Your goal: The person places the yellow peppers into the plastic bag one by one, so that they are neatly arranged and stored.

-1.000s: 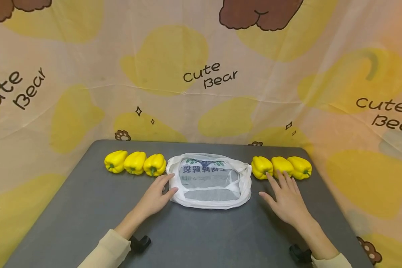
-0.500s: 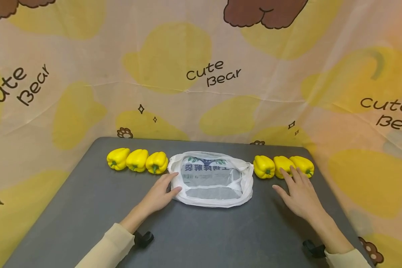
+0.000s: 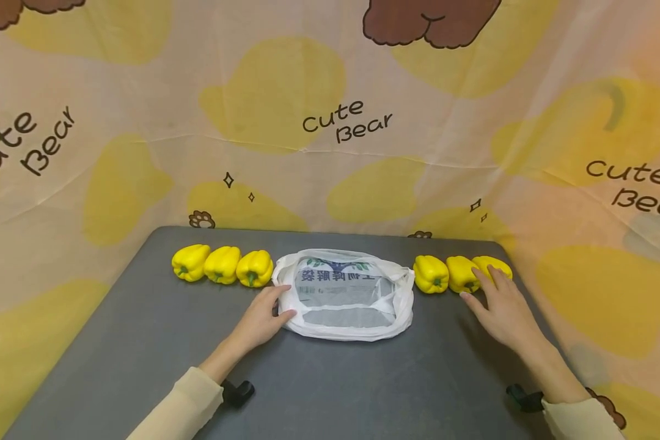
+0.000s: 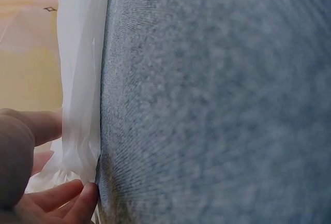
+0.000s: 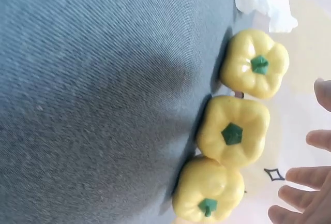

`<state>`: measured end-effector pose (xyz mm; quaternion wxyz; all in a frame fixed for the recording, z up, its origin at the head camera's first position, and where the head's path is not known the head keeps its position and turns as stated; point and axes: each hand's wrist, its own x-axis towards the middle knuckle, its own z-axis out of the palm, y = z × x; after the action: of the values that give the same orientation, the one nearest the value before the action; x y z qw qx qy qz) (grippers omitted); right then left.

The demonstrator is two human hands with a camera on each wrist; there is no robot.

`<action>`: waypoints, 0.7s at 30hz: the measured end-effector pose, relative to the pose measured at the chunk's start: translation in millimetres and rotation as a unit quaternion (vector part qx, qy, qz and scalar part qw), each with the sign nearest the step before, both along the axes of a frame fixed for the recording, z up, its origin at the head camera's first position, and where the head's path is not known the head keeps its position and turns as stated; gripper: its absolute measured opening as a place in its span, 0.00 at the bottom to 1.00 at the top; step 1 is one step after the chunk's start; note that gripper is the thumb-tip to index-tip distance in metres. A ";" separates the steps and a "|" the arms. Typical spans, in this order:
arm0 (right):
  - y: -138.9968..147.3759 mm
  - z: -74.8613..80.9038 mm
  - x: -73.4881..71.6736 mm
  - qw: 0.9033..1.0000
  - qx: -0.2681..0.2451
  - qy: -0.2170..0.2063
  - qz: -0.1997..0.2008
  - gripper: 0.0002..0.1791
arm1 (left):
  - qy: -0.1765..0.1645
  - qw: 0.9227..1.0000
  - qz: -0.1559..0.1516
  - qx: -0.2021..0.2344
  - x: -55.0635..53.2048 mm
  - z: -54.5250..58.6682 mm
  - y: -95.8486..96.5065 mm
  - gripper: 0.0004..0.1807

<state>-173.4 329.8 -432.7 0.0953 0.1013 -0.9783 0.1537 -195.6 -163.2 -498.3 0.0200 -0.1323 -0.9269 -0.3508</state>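
Note:
A white plastic bag (image 3: 357, 332) with printed lettering lies open-mouthed in the middle of the grey table. My left hand (image 3: 260, 319) holds its left rim between thumb and fingers; in the left wrist view, fingers (image 4: 54, 195) touch the bag's white film (image 4: 83, 79). To the right of the bag sit three yellow bell peppers in a row: the near-bag one (image 3: 431, 274), the middle one (image 3: 462, 273) and the outer one (image 3: 495, 266). My right hand (image 3: 507, 315) is spread over the outer pepper, partly covering it. The right wrist view shows its fingers apart from the peppers.
Three more yellow bell peppers (image 3: 222, 265) stand in a row left of the bag. A printed cloth backdrop (image 3: 330, 153) rises behind the table's far edge. The grey table top (image 3: 363, 391) extends in front of the bag.
My right hand has moved to the right, from the near-bag and middle peppers to the outer one. My left hand stays at the bag's rim.

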 end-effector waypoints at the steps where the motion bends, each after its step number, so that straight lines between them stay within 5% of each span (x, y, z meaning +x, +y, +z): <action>1: 1.2 0.6 -1.3 1.000 -0.004 0.002 0.001 0.40 | 0.001 1.000 0.002 -0.002 0.5 -0.4 -0.2 0.31; 14: 25.8 7.9 -29.2 1.000 -0.027 0.013 0.000 0.37 | -0.007 1.000 -0.004 -0.002 2.7 1.3 -2.5 0.30; 21: 39.1 7.2 -42.8 0.994 -0.106 0.006 0.000 0.36 | -0.018 1.000 0.002 -0.007 1.6 1.8 -2.6 0.30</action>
<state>-216.3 368.8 -425.6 0.1112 0.0911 -0.9561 0.2555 -194.0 -165.8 -496.5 0.0029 -0.1238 -0.9298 -0.3467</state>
